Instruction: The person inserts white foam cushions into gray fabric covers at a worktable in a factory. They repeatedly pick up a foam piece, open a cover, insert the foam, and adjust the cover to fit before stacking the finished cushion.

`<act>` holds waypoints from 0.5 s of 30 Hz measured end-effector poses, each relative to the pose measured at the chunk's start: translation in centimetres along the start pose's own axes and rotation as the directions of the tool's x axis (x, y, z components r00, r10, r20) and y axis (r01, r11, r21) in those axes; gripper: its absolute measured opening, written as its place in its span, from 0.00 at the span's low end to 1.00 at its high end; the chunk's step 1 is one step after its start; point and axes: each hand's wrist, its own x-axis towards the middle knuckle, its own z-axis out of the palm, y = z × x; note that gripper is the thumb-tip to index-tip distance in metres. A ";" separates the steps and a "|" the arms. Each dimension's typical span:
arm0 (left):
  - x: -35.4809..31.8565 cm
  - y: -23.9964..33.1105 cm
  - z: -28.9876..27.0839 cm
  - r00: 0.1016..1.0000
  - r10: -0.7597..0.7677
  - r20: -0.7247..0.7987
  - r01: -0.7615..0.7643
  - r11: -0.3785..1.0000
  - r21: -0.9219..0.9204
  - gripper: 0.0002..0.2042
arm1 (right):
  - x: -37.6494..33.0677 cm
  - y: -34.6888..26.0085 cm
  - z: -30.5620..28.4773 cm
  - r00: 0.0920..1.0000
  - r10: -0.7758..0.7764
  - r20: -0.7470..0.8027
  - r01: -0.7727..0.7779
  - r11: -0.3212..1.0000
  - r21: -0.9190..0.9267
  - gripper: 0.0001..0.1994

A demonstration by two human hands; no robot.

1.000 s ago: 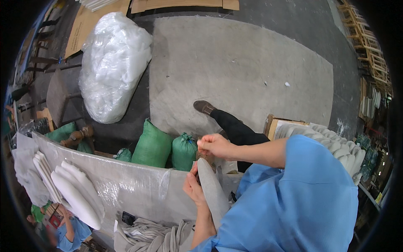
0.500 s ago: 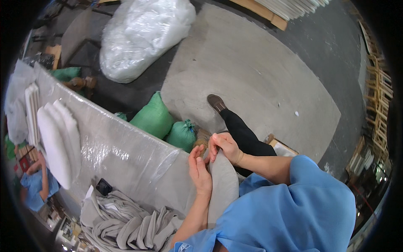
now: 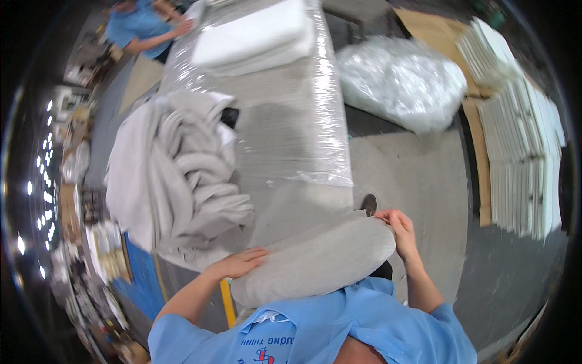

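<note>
A grey fabric-covered cushion (image 3: 315,258) with rounded ends lies across in front of my body, by the near edge of the plastic-wrapped table (image 3: 285,145). My left hand (image 3: 242,262) rests on its left end, fingers stretched out and laid flat, slightly blurred. At the other end my right hand (image 3: 399,229) pinches the cushion's edge, with a small corner of fabric standing up beside the fingers. Left of the cushion, a heap of grey fabric covers (image 3: 176,176) lies bunched on the table.
White foam pads (image 3: 251,39) are stacked at the table's far end, near a co-worker in a blue shirt (image 3: 136,27). A large plastic-wrapped bundle (image 3: 403,79) sits on the floor to the right. Beyond it stand stacked white panels (image 3: 518,158) on cardboard. A small black object (image 3: 229,117) lies by the covers.
The view has swung round toward the table. My hands, close together at one end of the cushion before, are now apart at its two ends, and the cushion lies crosswise.
</note>
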 end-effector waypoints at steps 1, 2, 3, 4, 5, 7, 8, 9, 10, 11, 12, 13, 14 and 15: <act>-2.2 -2.1 0.9 0.993 -0.107 -0.055 0.102 0.991 -0.091 0.31 | -0.9 -1.5 -0.1 0.991 -0.117 0.071 0.119 0.992 -0.033 0.18; -3.3 -2.9 2.3 0.979 -0.188 -0.077 0.142 0.906 -0.399 0.32 | -1.6 -4.0 0.3 0.963 -0.186 0.197 0.232 0.941 -0.247 0.18; -4.3 -3.1 3.8 0.964 -0.260 -0.060 0.154 0.725 -0.671 0.32 | -2.8 -7.7 1.2 0.918 -0.221 0.329 0.354 0.831 -0.429 0.19; -5.0 -3.5 5.4 0.950 -0.313 -0.023 0.136 0.476 -0.869 0.33 | -4.0 -10.6 2.5 0.858 -0.236 0.457 0.484 0.670 -0.563 0.22; -4.8 -3.8 7.4 0.956 -0.263 -0.128 -0.035 0.332 -0.943 0.34 | -4.8 -12.5 4.2 0.797 -0.191 0.572 0.578 0.515 -0.633 0.24; -2.8 -4.3 11.6 0.913 -0.205 -0.353 -0.360 0.001 -0.933 0.35 | -6.8 -14.9 8.3 0.671 -0.039 0.741 0.736 0.155 -0.659 0.31; -1.9 -3.7 12.3 0.890 -0.237 -0.389 -0.408 -0.033 -0.913 0.36 | -7.5 -14.4 9.7 0.640 -0.023 0.768 0.766 0.093 -0.636 0.32; -1.2 -3.1 12.5 0.865 -0.273 -0.421 -0.454 -0.067 -0.888 0.37 | -8.1 -13.0 10.9 0.608 -0.006 0.794 0.793 0.033 -0.608 0.33; -0.8 -2.6 12.5 0.837 -0.311 -0.449 -0.499 -0.099 -0.861 0.37 | -8.3 -11.8 11.8 0.576 0.014 0.818 0.818 -0.025 -0.575 0.35; -0.8 -2.2 12.5 0.859 -0.314 -0.405 -0.471 -0.174 -0.865 0.36 | -8.3 -11.2 12.5 0.581 0.011 0.814 0.814 -0.027 -0.581 0.35; -0.9 -2.0 12.6 0.884 -0.308 -0.353 -0.433 -0.249 -0.866 0.35 | -8.6 -10.7 13.0 0.592 0.013 0.806 0.805 -0.026 -0.592 0.36; -1.1 -1.5 13.0 0.907 -0.294 -0.301 -0.390 -0.319 -0.864 0.34 | -8.8 -10.2 13.4 0.606 0.013 0.796 0.796 -0.025 -0.605 0.36; -1.0 -1.6 13.6 0.881 -0.268 -0.389 -0.470 -0.418 -0.777 0.35 | -8.3 -10.0 13.5 0.593 -0.010 0.805 0.805 0.002 -0.593 0.35; -0.8 -1.7 14.3 0.842 -0.254 -0.476 -0.535 -0.506 -0.676 0.35 | -7.8 -10.1 13.6 0.580 -0.039 0.814 0.815 0.034 -0.579 0.34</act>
